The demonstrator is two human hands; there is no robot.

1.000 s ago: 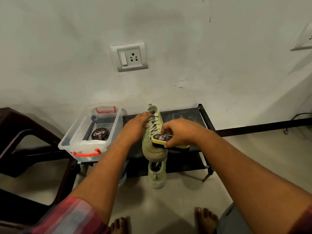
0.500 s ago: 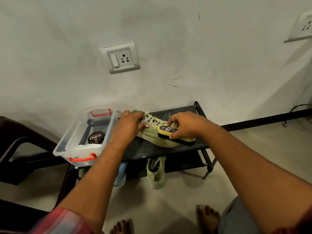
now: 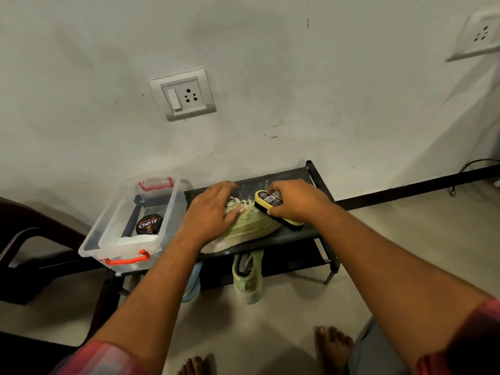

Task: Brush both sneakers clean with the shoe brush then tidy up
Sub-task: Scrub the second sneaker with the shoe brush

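While the pale green sneaker (image 3: 255, 229) lies on its side on the black shoe rack's (image 3: 297, 234) top shelf, the left hand (image 3: 213, 212) presses it with flat, spread fingers. The right hand (image 3: 297, 202) grips the yellow shoe brush (image 3: 270, 199), bristles against the upper.

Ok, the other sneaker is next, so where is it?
In the head view, the second sneaker pokes out at the bottom of the black rack, just below the sneaker being brushed and right of a light blue shoe.
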